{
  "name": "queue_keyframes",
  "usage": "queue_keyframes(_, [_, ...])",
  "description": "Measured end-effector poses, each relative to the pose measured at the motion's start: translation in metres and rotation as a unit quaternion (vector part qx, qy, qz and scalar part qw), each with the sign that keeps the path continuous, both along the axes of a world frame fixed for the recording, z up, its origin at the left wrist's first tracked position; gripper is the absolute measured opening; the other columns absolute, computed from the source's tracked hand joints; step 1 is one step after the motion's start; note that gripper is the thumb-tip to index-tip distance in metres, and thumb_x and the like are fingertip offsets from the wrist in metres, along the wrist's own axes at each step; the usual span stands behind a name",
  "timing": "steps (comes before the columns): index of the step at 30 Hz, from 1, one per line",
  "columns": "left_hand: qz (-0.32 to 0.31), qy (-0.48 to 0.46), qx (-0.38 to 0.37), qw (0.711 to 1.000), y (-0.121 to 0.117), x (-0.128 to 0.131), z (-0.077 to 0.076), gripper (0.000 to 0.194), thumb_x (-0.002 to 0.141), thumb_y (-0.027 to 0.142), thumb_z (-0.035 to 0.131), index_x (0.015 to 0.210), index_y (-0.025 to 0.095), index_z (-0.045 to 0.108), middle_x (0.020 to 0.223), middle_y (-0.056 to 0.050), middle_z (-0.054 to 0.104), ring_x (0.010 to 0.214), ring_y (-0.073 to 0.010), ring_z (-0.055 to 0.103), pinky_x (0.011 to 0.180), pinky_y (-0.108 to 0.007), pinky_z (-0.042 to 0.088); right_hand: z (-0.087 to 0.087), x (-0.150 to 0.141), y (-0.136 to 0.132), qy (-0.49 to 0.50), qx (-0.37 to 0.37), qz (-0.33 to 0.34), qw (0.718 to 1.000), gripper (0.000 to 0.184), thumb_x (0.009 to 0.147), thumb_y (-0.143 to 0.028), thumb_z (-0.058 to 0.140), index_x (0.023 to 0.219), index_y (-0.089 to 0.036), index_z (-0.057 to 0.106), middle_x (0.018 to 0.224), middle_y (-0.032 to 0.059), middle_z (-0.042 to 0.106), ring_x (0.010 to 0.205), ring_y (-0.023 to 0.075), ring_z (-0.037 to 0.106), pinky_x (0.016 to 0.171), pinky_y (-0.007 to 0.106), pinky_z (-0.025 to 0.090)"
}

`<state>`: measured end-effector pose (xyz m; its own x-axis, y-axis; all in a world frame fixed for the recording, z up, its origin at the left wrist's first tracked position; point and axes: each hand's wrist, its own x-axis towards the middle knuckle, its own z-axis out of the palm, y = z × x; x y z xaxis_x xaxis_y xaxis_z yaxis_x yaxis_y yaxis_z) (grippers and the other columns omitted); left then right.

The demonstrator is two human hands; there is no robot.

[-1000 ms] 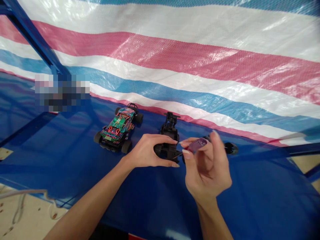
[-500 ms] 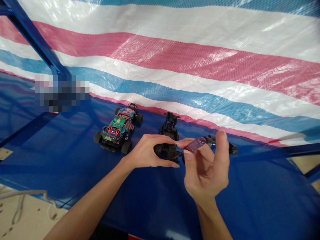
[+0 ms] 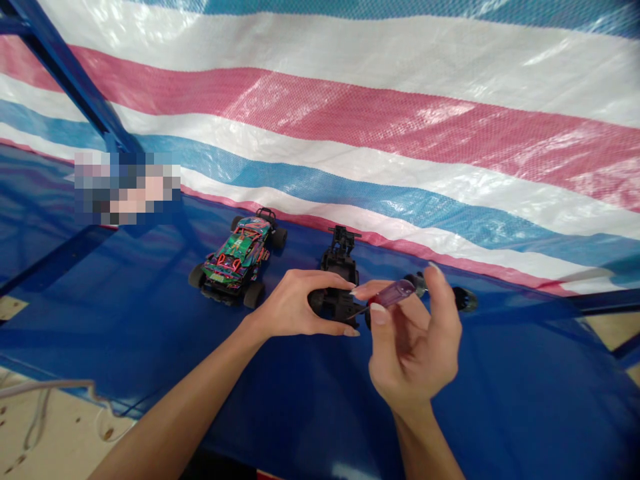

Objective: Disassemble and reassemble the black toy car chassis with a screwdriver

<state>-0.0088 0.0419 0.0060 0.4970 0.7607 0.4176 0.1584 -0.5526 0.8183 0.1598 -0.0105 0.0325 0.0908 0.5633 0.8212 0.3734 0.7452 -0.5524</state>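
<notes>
My left hand [image 3: 300, 303] is wrapped round the near end of a black toy car chassis [image 3: 339, 257], thumb on the near side and fingers over the top. Between the thumb and fingers of my right hand [image 3: 415, 340] is a screwdriver [image 3: 393, 293] with a see-through purple and red handle. Its thin shaft slants down to the left, and the tip meets the near end of the chassis; the exact spot is too small to make out. Black parts [image 3: 464, 299] lie behind my right hand, partly hidden by it.
A toy car [image 3: 237, 257] with a green, multicoloured body and black wheels stands left of the chassis on the blue table [image 3: 280, 413]. Behind is a striped plastic sheet [image 3: 350, 107]. A blue metal post [image 3: 75, 80] rises at the left, beside a blurred-out patch.
The screwdriver handle has shifted and turned slightly in my right hand, whose fingers have moved a little. My left hand keeps its hold on the chassis.
</notes>
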Motion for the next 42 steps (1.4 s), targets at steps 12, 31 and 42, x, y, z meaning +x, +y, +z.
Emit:
queue_keyframes(12, [0.004,-0.004,0.015,1.000,0.001,-0.001,-0.003,0.058,0.071,0.045,0.098,0.120,0.020,0.079,0.120,-0.009,0.084,0.108,-0.0283,0.082,0.100,-0.034,0.062,-0.002,0.000,0.002,0.008,0.015,-0.002,1.000,0.074,0.093,-0.003,0.069,0.159,-0.029,0.050,0.097,0.0040,0.077,0.082,0.0220,0.077,0.075,0.042,0.069])
queue_keyframes(31, [0.003,-0.007,0.036,0.999,0.001,-0.001,-0.004,0.057,0.073,0.042,0.098,0.122,0.019,0.078,0.121,-0.009,0.084,0.108,-0.0271,0.082,0.100,-0.033,0.062,-0.008,0.002,0.002,0.020,-0.003,0.011,1.000,0.070,0.090,-0.006,0.075,0.154,-0.031,0.058,0.114,0.0068,0.079,0.095,0.0254,0.079,0.082,0.046,0.070])
queue_keyframes(42, [0.022,-0.003,0.047,0.999,-0.004,-0.001,-0.013,0.066,0.069,0.045,0.101,0.126,0.022,0.078,0.127,-0.012,0.080,0.113,-0.0291,0.080,0.105,-0.039,0.063,0.005,0.000,0.001,0.108,-0.011,-0.022,0.994,0.064,0.092,-0.004,0.072,0.151,-0.028,0.062,0.102,0.0058,0.080,0.082,0.0202,0.079,0.075,0.038,0.072])
